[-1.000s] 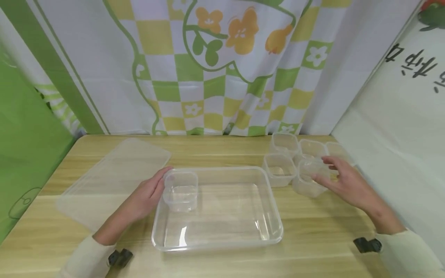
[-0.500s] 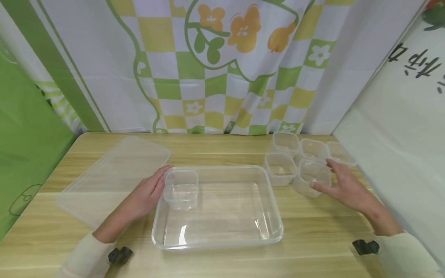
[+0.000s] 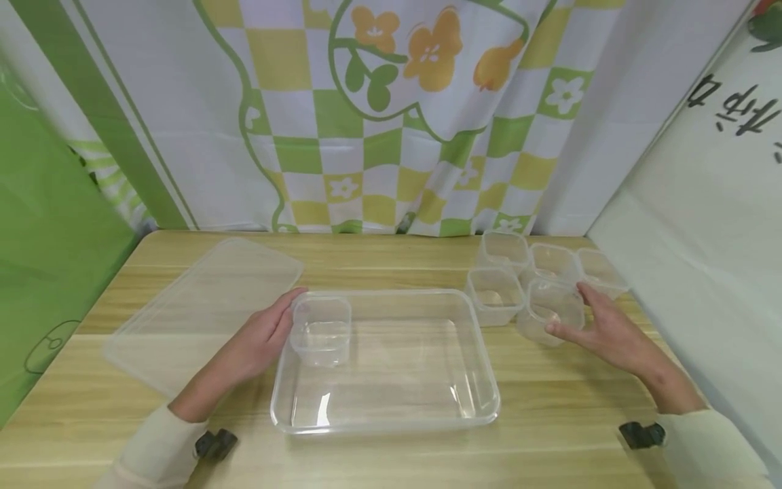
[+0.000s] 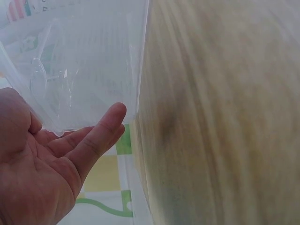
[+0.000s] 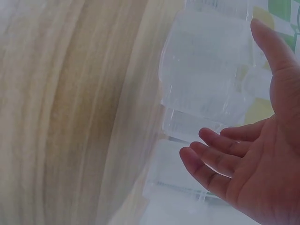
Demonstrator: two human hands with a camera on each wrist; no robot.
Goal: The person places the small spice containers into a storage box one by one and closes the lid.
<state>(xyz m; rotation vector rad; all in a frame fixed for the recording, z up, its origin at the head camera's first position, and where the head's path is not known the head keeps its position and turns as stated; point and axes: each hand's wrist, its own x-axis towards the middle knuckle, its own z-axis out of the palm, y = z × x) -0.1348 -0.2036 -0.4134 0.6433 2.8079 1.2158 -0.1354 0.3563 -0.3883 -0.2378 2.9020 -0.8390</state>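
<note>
A large clear rectangular plastic container [image 3: 385, 429] stands on the table, with a small clear square cup [image 3: 322, 339] inside its back left corner. My left hand [image 3: 263, 339] rests against the container's back left corner. In the left wrist view its fingers [image 4: 96, 140] lie extended along the outside of the wall. At the right, my right hand [image 3: 611, 333] reaches to the nearest loose small cup [image 3: 552, 309], thumb at its front and fingers at its right side. The right wrist view shows the thumb and fingers [image 5: 206, 176] spread apart; whether they touch the cup, I cannot tell.
Several more small clear cups, such as the front left one [image 3: 495, 295], stand close together at the back right. A translucent flat lid [image 3: 201, 312] lies at the left. A checked curtain [image 3: 379, 163] hangs behind the table [image 3: 550, 435]; a white wall cloth [image 3: 709, 224] borders the right.
My right hand has come slightly lower beside the nearest loose cup, its fingers now along the cup's right side. The left hand stays at the container's corner.
</note>
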